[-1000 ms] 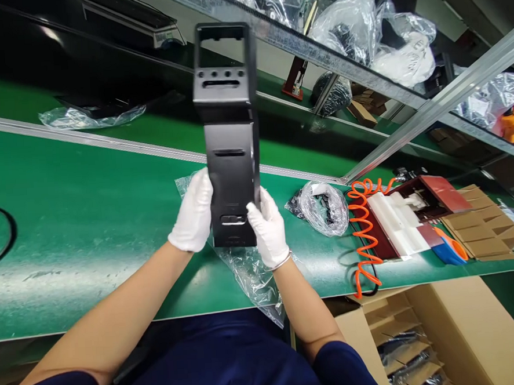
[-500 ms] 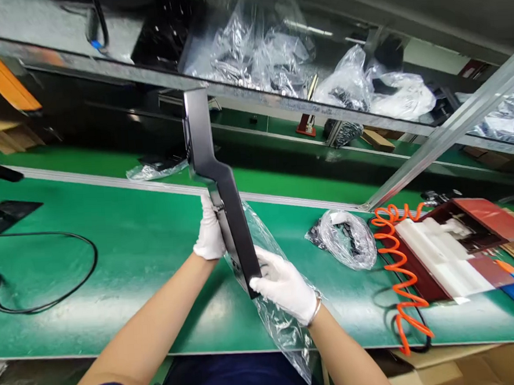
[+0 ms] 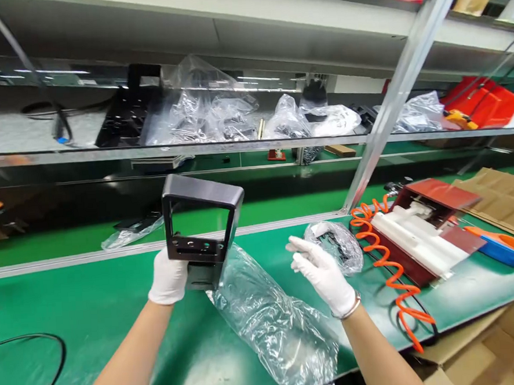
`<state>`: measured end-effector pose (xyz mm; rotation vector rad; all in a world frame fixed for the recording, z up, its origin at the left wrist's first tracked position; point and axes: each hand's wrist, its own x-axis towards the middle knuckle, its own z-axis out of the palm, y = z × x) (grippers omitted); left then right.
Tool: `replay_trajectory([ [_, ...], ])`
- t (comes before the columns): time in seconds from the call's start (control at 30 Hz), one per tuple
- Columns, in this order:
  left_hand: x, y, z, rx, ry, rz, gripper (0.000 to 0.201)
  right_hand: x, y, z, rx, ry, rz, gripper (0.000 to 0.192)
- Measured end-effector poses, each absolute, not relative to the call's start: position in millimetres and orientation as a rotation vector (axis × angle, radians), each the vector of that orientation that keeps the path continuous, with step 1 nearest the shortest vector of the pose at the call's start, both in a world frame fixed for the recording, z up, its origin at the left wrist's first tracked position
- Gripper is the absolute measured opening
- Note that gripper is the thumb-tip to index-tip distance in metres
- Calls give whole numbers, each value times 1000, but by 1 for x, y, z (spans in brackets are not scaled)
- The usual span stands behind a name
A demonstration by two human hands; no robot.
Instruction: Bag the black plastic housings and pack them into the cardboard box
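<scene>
Above the worktop (image 3: 94, 307), with the right hand (image 3: 322, 273) empty and unclenched, steady the black housing (image 3: 198, 246) gripped in the left hand (image 3: 169, 279), clear of the bag (image 3: 282, 324).

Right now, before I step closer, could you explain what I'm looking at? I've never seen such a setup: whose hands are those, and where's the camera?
There is no robot here: these are a person's own hands, in white gloves. The camera is worn on that person's head, looking forward and down, so you see roughly what they see. The left hand grips a black housing with a window-like opening. The right hand is open and holds nothing visible. On the green workbench lie a clear plastic bag, a plastic-wrapped bundle, a coiled orange hose and a dark-red and white device, whose use I can't tell. Beyond, a metal-edged shelf holds more bagged items.
</scene>
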<state>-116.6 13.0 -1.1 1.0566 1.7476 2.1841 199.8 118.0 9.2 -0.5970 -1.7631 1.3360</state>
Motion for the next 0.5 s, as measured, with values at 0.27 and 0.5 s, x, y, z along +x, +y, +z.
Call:
replay_trajectory([
  [0.27,-85,5,16,1916,2128,1513,36,215,102,59,-553,-1858,674,55],
  [0.5,-59,2,22,2127,2266,844,46,225,146,21,-773,-1497,942,34],
])
